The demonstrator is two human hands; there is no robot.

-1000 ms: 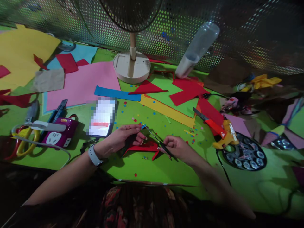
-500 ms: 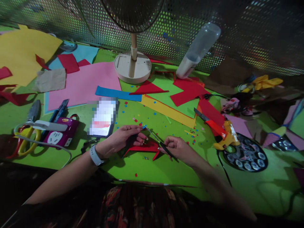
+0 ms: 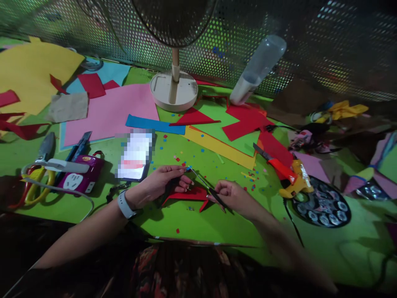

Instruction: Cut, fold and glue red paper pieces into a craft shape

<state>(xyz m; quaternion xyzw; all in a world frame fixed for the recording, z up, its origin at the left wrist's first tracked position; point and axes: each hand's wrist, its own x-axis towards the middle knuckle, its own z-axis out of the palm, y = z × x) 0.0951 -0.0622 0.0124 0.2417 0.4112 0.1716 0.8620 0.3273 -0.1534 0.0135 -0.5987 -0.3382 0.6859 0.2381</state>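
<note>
My left hand (image 3: 164, 184), with a watch on its wrist, rests near the table's front edge with fingers pinched together over a red paper piece (image 3: 189, 194). It seems to pinch a tiny scrap at the fingertips, too small to name. My right hand (image 3: 234, 196) grips a thin black-handled tool (image 3: 203, 185), likely tweezers or small scissors, whose tip points up-left to my left fingertips. Small blue and red paper bits lie scattered around both hands.
A phone (image 3: 135, 156) lies left of my hands, beside a purple power strip (image 3: 81, 177), yellow scissors (image 3: 37, 182) and a blue cutter (image 3: 77, 147). A fan base (image 3: 173, 89), a plastic bottle (image 3: 259, 68), coloured paper sheets, a glue gun (image 3: 290, 176) and a round tray (image 3: 321, 205) surround the green table (image 3: 192, 225).
Both hands stay nearly where they were. The view has shifted slightly, so everything sits a little lower in the frame.
</note>
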